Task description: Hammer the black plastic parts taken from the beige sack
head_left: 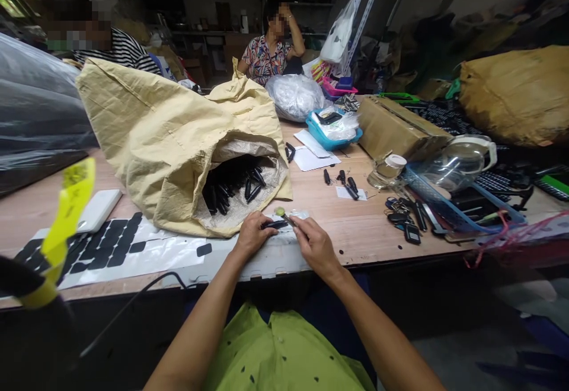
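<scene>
Left hand [252, 235] presses a slim black plastic piece [274, 224] flat with curled fingers. Right hand [315, 245] pinches a thin tool [284, 215] against it. Crumpled tan sack [178, 142] gapes just beyond.

- The black piece [274, 224], half under the left hand [253, 234]: kind too small to tell.
- The small tool [281, 214]: mostly hidden inside the right hand [316, 246].

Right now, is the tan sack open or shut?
Open. The tan sack lies on its side, mouth gaping, black parts visible inside.
</scene>
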The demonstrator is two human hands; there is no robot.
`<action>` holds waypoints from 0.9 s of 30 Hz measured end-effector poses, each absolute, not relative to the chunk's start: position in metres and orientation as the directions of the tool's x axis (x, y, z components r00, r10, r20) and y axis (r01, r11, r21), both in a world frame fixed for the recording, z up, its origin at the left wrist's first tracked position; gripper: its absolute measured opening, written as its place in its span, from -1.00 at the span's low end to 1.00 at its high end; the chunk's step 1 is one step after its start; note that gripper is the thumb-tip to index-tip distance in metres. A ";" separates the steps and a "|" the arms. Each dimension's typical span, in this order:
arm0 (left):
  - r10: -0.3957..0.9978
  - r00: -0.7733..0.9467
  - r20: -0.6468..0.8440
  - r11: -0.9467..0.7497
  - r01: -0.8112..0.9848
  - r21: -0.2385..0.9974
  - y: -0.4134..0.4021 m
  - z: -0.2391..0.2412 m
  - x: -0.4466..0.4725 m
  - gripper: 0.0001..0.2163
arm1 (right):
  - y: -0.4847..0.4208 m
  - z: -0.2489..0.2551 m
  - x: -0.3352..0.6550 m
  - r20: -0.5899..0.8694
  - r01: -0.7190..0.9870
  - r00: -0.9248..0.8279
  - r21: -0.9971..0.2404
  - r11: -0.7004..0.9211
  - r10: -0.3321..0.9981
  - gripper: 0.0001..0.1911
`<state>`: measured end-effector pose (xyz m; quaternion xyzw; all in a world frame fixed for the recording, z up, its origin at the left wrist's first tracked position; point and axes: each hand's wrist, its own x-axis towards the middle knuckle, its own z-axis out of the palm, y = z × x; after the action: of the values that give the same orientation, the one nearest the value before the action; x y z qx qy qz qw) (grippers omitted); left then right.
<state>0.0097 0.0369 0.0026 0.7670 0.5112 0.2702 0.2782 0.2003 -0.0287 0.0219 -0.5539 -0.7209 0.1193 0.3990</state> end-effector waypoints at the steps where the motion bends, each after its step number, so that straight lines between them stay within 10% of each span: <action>1: 0.935 0.330 0.130 -0.321 0.633 0.704 0.037 0.003 0.010 -0.87 | -0.032 0.020 0.196 0.454 0.694 -0.086 -0.611 0.380 0.887 -0.61; 27: 0.936 0.298 0.187 -0.342 0.644 0.684 0.034 -0.004 0.014 -0.94 | -0.022 0.002 0.216 0.413 0.807 0.019 -0.544 0.230 0.910 -0.61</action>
<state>0.0140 0.0337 -0.0041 0.7656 0.5161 0.2911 0.2505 0.2163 -0.0216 0.0019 -0.6163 -0.6966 0.0718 0.3602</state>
